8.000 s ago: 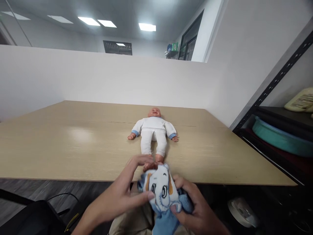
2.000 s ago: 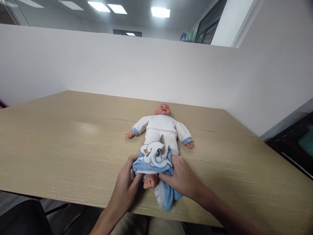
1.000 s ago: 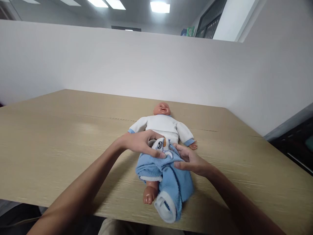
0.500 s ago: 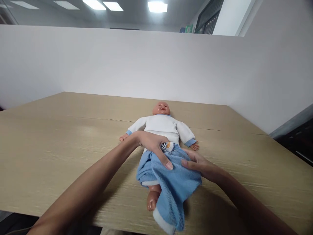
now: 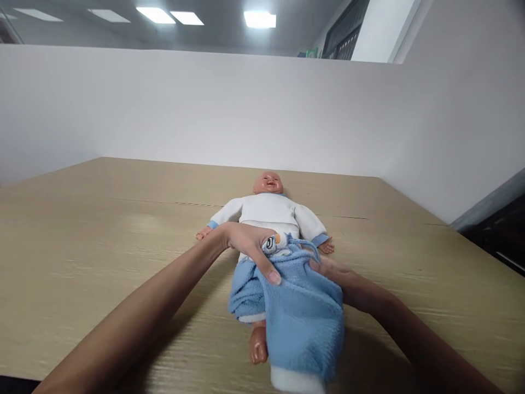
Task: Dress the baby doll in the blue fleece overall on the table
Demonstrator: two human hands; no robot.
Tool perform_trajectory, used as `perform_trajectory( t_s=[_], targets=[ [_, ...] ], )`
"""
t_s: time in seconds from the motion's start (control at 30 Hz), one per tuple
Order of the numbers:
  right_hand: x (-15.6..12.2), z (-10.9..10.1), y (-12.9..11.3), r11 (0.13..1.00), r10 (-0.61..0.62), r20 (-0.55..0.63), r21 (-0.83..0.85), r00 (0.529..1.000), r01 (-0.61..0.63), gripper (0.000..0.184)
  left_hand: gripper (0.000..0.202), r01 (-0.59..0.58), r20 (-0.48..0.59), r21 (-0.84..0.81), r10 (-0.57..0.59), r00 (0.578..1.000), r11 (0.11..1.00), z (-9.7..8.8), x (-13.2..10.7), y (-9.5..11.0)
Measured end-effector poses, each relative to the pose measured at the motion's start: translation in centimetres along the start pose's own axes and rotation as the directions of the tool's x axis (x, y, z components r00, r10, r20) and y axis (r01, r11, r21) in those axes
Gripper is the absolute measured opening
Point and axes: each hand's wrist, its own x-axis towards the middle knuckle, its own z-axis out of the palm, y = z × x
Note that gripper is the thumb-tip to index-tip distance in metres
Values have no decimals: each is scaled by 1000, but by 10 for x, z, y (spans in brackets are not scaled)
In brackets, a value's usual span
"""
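Lying face up on a wood-toned tabletop [image 5: 123, 246]: one doll [image 5: 268, 210], head toward the white partition [image 5: 205, 109], long axis running front to back. Blue trousers [image 5: 303, 317], over its legs, white cuff nearest. Left hand [image 5: 248, 241], thumb spread wide; right hand [image 5: 334, 273], thumb closer in; both gripping cloth, fingertips partly hidden. Above: lit ceiling panels [image 5: 260, 19].

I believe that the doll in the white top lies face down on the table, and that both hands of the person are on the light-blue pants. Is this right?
Not quite: the doll lies face up, as the head view shows. The rest is right: it wears a white top on the table, and the left hand and right hand are on the light-blue pants.
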Motion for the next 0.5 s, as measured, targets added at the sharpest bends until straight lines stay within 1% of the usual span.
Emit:
perform_trajectory(
  t_s=[0.03, 0.1, 0.13, 0.17, 0.2, 0.23, 0.3, 0.37, 0.4, 0.43, 0.5],
  targets=[
    [-2, -2, -1, 998, 36, 71, -57, 997, -32, 58, 50, -12, 5, 0, 12, 1000, 1000, 1, 1, 1],
    [-7, -6, -2, 988, 90, 210, -143, 974, -60, 70, 49, -31, 10, 6, 31, 999, 1000, 3, 2, 4],
    [-9, -8, -2, 985, 94, 256, -163, 962, -53, 74, 47, -33, 8, 11, 33, 999, 999, 5, 3, 5],
    [-10, -9, -1, 985, 86, 274, -171, 958, -39, 75, 47, -30, 8, 15, 30, 1000, 999, 7, 3, 6],
    [-11, -10, 1, 986, 65, 255, -167, 965, -22, 71, 48, -24, 9, 17, 24, 1000, 1000, 9, 4, 7],
    [-11, -10, 3, 989, 35, 201, -147, 979, -5, 66, 49, -16, 11, 14, 16, 1000, 1000, 11, 4, 8],
    [-9, -8, 7, 998, -30, 43, -62, 999, 33, 54, 52, -4, 7, 3, 4, 1000, 1000, 14, 4, 9],
    [-6, -4, 8, 997, -63, -84, 43, 994, 66, 46, 53, -1, -36, -8, 1, 999, 1000, 15, 2, 8],
    [-4, -1, 8, 993, -61, -111, 90, 992, 72, 43, 52, -4, -66, -7, 4, 998, 1000, 13, 0, 8],
    [-3, 1, 7, 990, -52, -103, 124, 993, 65, 40, 49, -9, -94, -1, 9, 996, 1000, 12, -1, 7],
    [-2, 3, 5, 988, -26, -41, 148, 999, 32, 38, 41, -30, -132, 10, 31, 991, 1000, 7, -5, 6]
  ],
)
